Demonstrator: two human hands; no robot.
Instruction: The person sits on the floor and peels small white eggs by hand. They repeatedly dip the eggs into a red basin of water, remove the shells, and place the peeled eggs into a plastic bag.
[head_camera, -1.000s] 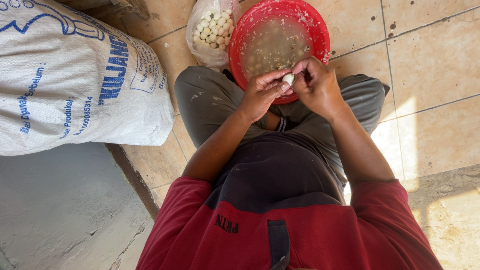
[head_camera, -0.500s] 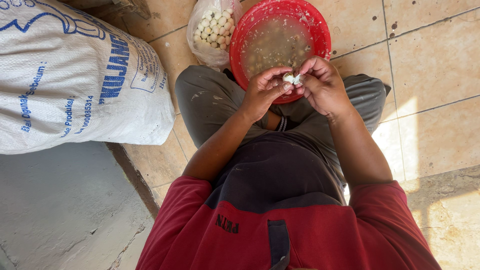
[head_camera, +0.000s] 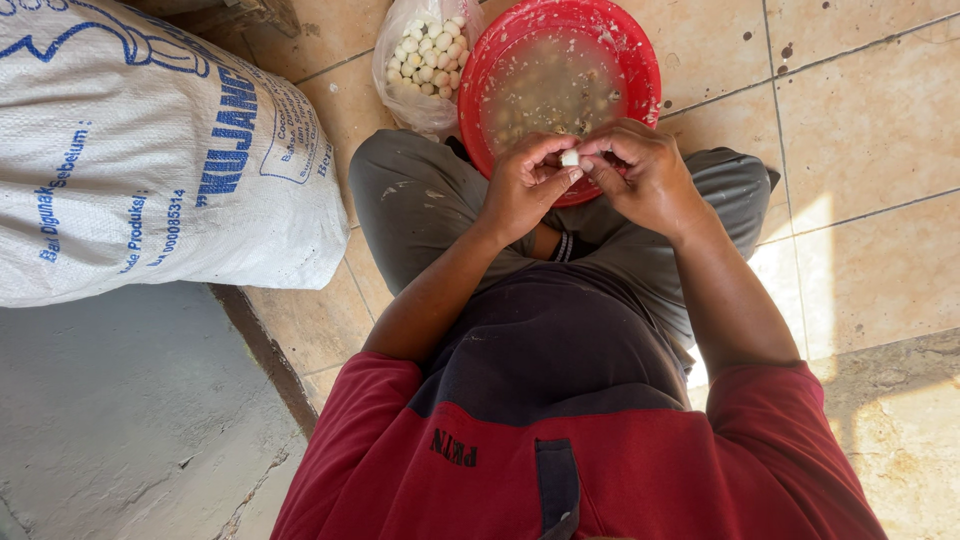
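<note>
While both hands meet over the near rim of the basin, a small white clove (head_camera: 569, 157), most likely garlic, sits pinched between their fingertips, held in the air just above the person's lap. The left hand (head_camera: 522, 185) has its grip closed on the clove from the left, thumb and forefinger together on it, and the right hand (head_camera: 645, 175) presses in from the other side with its thumb tip against the same piece, so both grips are clamped on this 1 item. Just beyond the hands stands a round red basin (head_camera: 640, 60) holding cloudy water with many pale bits and skins floating in it. Touching the basin's left side is a clear plastic bag (head_camera: 400, 90) heaped with white, clean-looking cloves (head_camera: 428, 55). Judging from that heap, a good share seems already peeled, while the pieces in the water suggest plenty is left; the clove in hand looks nearly bare. Further left lies a large white woven sack (head_camera: 140, 150) with blue print, resting on the tiled floor (head_camera: 860, 130).
</note>
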